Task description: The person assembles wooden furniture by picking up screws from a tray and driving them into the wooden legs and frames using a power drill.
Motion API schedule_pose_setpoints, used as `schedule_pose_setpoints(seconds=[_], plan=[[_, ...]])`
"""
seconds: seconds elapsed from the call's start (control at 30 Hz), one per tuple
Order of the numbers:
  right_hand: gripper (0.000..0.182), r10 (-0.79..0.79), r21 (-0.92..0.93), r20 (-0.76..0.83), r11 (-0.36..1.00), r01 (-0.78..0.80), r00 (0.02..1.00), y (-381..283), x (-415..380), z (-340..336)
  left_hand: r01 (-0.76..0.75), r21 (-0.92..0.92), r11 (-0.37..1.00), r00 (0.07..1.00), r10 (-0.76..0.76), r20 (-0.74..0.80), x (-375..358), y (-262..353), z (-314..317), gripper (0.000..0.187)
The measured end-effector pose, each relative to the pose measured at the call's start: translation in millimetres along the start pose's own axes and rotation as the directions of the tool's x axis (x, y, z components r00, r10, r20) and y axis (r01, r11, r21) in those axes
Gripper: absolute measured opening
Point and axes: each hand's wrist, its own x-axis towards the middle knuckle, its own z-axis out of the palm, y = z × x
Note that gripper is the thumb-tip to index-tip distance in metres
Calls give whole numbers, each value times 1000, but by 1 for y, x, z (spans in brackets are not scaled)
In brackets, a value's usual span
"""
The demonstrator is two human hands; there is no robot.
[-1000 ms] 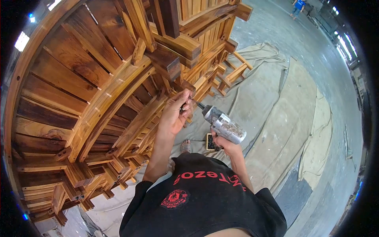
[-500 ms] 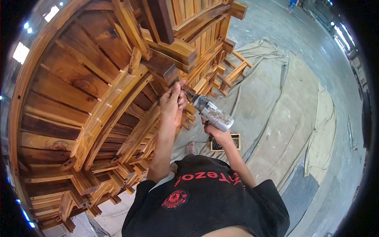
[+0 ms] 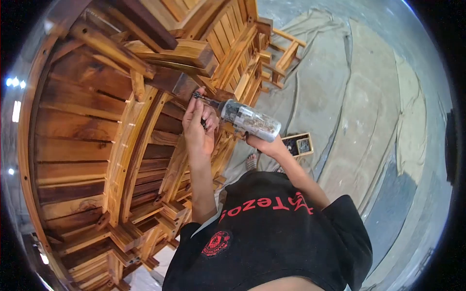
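My right hand is wrapped round the handle of a power driver with a pale, worn body. The tool's bit points left, toward the fingers of my left hand. Between those raised fingertips, at the end of the bit, is a small dark piece of hardware. Another dark piece shows against the left palm. Just behind the fingertips is the end of a dark wooden beam, part of a large slatted wooden structure.
On the right, drop cloths lie over the grey floor. A wooden box with dark small parts stands by my feet. More wooden frames are beyond the structure.
The view has shifted, so the structure sits further left and the box further right. The left fingers have opened somewhat, and the dark hardware at the bit tip now shows.
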Motion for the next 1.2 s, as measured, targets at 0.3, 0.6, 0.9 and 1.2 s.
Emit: schedule_pose_setpoints(seconds=[0.3,0.6,0.9,1.2], plan=[[32,-42,207,-38,977,49,998,29,-11,11,74,213,974,996,-61,-66,-6,2,8,31],[33,-215,13,-144,976,219,966,28,-22,11,128,327,936,989,-93,-119,-16,-6,15,36],[25,-208,209,-131,950,232,969,20,-5,9,133,418,899,991,-108,-82,-12,2,17,39],[23,-196,253,-146,940,229,970,21,-1,14,117,403,908,992,-86,-96,-11,4,16,38]])
